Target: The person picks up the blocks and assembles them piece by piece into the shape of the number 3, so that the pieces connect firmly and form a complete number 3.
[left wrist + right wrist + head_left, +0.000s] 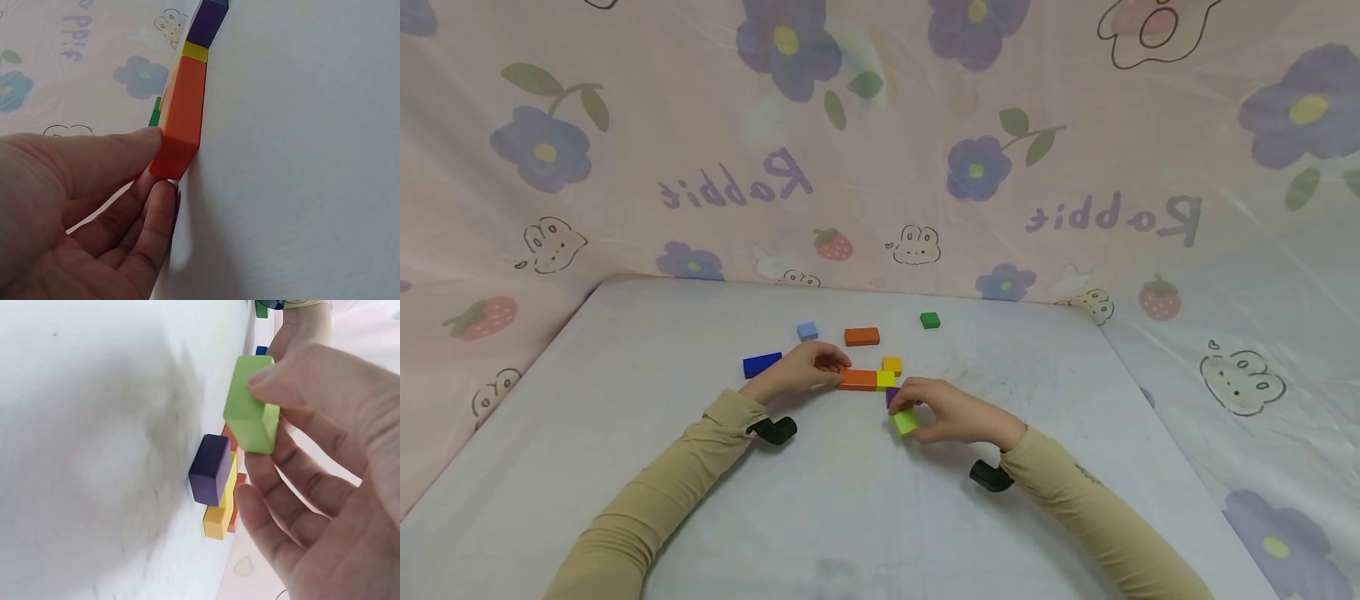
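Note:
My right hand (pixel 958 414) pinches a light green block (pixel 905 422) between thumb and fingers; in the right wrist view that block (pixel 251 403) is beside a purple block (pixel 210 469). The purple block (pixel 892 397) lies just in front of a yellow block (pixel 886 381), which touches the right end of a long orange block (pixel 857 380). At the orange block's left end my left hand (pixel 797 371) holds it; in the left wrist view the thumb and fingertips meet the near end of the orange block (pixel 182 112). An amber block (pixel 892 365) sits behind the yellow one.
A dark blue block (pixel 762 365) lies left, beside my left hand. Farther back are a light blue block (pixel 807 332), another orange block (pixel 862 337) and a green block (pixel 930 320). A patterned curtain (pixel 865 167) stands behind the white table (pixel 820 533).

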Available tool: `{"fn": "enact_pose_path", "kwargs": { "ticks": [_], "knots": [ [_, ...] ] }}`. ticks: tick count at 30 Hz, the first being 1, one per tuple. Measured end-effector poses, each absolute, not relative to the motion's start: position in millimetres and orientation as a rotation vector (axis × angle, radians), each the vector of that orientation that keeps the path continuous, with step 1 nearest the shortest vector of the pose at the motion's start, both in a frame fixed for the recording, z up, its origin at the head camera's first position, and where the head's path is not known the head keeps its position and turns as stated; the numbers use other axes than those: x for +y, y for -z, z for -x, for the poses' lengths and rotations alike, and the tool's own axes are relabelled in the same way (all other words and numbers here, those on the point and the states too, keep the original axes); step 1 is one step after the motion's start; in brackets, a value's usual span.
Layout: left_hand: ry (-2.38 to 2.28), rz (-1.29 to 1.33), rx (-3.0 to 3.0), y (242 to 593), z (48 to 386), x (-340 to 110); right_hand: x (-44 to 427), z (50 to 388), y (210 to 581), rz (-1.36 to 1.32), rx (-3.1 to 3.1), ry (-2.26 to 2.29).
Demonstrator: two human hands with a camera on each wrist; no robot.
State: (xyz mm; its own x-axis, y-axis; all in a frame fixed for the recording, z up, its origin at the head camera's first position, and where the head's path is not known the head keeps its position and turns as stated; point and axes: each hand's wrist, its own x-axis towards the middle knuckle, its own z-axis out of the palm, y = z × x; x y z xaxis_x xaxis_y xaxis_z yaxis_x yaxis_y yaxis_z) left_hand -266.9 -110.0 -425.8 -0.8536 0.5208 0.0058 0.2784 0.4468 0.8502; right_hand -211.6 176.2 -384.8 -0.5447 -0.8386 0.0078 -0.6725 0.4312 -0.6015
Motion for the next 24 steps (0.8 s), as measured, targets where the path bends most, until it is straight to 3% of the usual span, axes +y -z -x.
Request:
{"fn": "enact_pose_path", "kwargs": {
  "ticks": [24],
  "knots": [
    [-1.358, -0.674, 2.449, 426.4, 268.3, -110.5, 167.8, 218.3, 392.8, 1.357, 2.477, 0.675]
  ]
}}
